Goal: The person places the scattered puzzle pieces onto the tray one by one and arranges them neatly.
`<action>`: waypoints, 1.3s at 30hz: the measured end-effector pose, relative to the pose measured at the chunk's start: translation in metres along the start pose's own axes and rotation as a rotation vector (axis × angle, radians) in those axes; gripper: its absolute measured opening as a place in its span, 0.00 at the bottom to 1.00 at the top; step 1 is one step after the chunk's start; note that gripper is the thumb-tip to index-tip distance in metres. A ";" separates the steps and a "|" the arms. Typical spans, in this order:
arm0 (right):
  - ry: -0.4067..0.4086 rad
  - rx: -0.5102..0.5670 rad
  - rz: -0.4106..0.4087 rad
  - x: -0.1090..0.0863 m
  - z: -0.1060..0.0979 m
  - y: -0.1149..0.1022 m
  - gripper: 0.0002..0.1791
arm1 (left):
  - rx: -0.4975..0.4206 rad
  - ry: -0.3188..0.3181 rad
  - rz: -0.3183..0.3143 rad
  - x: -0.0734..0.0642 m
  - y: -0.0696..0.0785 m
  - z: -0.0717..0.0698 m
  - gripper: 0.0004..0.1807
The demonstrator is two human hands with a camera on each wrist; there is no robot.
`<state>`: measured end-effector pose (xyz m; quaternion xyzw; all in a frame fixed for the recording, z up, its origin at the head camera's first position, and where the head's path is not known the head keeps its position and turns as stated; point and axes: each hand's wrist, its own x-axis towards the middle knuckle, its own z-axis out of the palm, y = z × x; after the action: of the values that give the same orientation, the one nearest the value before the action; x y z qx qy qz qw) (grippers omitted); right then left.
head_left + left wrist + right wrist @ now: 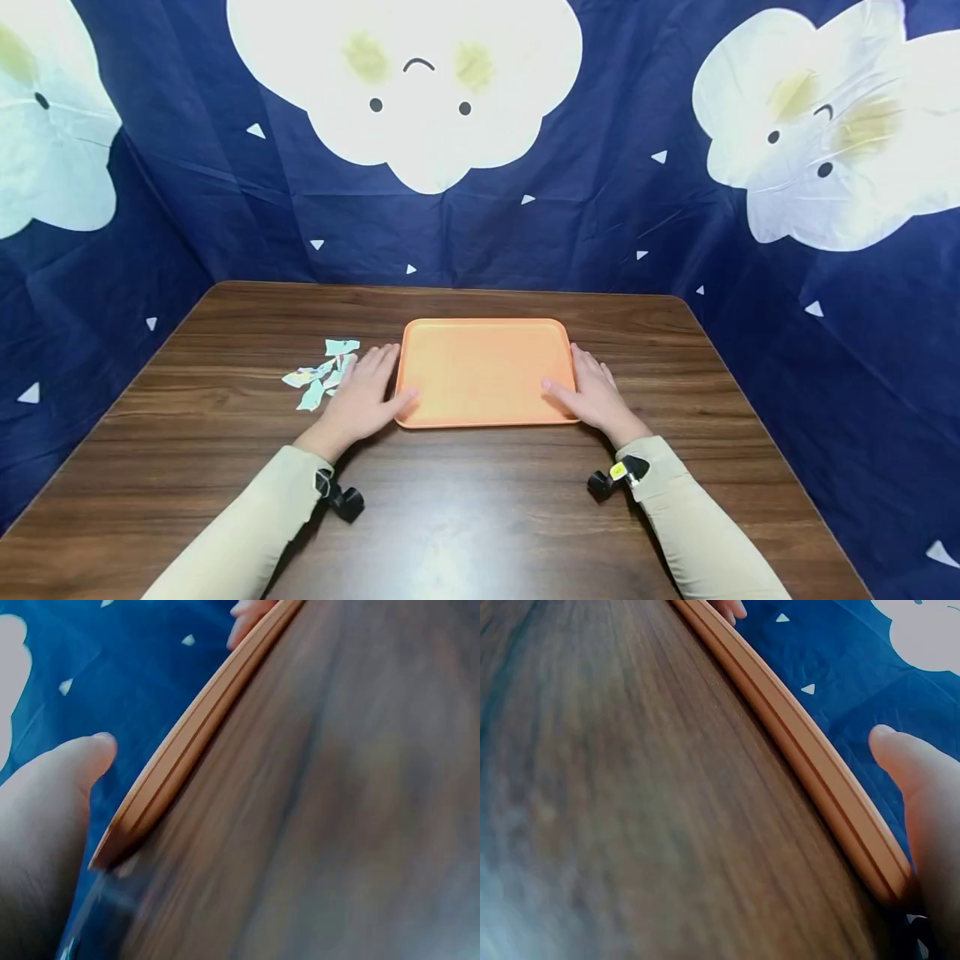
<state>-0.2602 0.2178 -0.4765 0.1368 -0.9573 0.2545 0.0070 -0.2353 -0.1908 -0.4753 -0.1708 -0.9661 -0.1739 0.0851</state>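
An orange rectangular tray lies flat on the wooden table, its near edge also seen in the left wrist view as a rim. At its left side rests my left hand, fingers extended forward along the edge and thumb reaching over the near left corner. My right hand lies along the opposite side, fingers stretched out, thumb over the tray's right part. Both wrist views show a raised thumb beside the rim; the other fingers of each near hand are hidden there. Torn pieces of printed paper lie just left of my left hand.
The brown wood-grain table ends at a back edge close behind the tray. Dark blue curtains with white cloud shapes surround it at the back and sides. A small black camera is strapped to each wrist.
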 end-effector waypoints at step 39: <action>0.019 -0.025 -0.008 0.000 0.000 -0.001 0.53 | 0.099 0.158 -0.182 -0.026 -0.103 -0.042 0.17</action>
<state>-0.2600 0.2169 -0.4757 0.1381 -0.9597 0.2439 0.0190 -0.2437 -0.3050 -0.4737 -0.0636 -0.9753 -0.1458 0.1533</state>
